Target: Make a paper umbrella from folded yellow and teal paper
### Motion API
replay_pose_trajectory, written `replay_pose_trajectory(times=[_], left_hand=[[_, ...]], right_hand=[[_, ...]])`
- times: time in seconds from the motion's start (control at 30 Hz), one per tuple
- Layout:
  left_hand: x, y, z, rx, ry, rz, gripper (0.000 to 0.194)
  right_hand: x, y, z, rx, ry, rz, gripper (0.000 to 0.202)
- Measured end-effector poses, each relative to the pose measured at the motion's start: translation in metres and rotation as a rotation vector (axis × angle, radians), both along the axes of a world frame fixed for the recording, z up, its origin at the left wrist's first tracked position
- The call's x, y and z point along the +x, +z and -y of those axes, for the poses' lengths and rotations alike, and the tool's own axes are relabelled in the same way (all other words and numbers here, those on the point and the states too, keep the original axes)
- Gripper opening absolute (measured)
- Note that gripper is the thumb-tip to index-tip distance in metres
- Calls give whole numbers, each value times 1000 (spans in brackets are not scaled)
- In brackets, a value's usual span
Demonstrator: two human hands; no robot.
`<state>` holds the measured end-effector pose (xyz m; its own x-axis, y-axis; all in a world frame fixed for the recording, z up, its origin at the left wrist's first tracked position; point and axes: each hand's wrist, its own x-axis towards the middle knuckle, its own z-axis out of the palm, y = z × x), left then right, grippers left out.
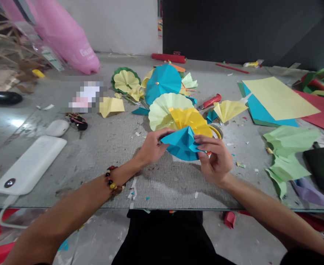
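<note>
A folded blue paper (180, 145) with creases and a raised peak is held between both hands, over the grey table. My left hand (154, 145) pinches its left corner between thumb and fingers. On the other side, my right hand (215, 156) grips the right edge with its fingertips. Just beyond the blue paper lie a yellow pleated paper fan (192, 119) and a pale green pleated disc (164, 110). Farther back is a round blue pleated paper (167, 79). A red-handled cutter (213, 101) rests to its right.
Paper sheets (281, 97) and crumpled green paper (291, 138) lie at the right. A white power bank (31, 162) with a cable, a pink bottle (68, 36) and keys (79, 121) are at the left. The table's front edge (167, 209) runs near my body.
</note>
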<state>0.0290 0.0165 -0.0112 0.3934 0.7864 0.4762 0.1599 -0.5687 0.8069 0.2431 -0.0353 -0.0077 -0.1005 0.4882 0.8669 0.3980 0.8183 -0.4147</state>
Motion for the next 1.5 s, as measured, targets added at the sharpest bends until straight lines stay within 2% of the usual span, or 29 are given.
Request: replay_pose_trajectory(times=[0.17, 0.23, 0.33, 0.47, 0.6, 0.73, 0.87, 0.97, 1.07, 1.13, 1.23, 1.37, 1.5], left_hand=[[-2, 1, 10, 221, -27, -97, 13], [-2, -2, 11, 280, 5, -66, 26], [-3, -12, 7, 262, 87, 90, 39], [-4, -20, 0, 193, 198, 217, 38], [-7, -13, 1, 261, 194, 156, 43], [-9, -5, 5, 368, 179, 22, 72], [-9, -3, 8, 318, 155, -21, 83], [-9, -2, 8, 364, 135, -47, 72], [-11, 0, 8, 423, 95, -112, 43], [-11, 1, 10, 455, 80, -164, 30], [-9, 3, 15, 574, 112, -179, 28], [-8, 7, 23, 707, 274, -59, 20], [-12, 7, 21, 704, 206, -40, 30]], right_hand=[[-1, -1, 2, 16, -98, 116, 39], [-2, -1, 1, 10, -131, 129, 42], [-1, 0, 0, -52, -113, 116, 42], [0, 2, 0, -85, -114, 127, 40], [1, 2, 2, -60, -95, 123, 40], [1, 1, 2, -31, -90, 67, 37], [1, 1, 0, -10, -89, 56, 35], [1, 1, 0, -33, -85, 107, 33], [1, 2, 1, -67, -99, 136, 35], [1, 2, 1, -62, -104, 142, 41], [1, 4, 0, -51, -53, 187, 52], [2, 7, 1, -66, 79, 281, 69], [1, 7, 3, -118, 77, 350, 75]])
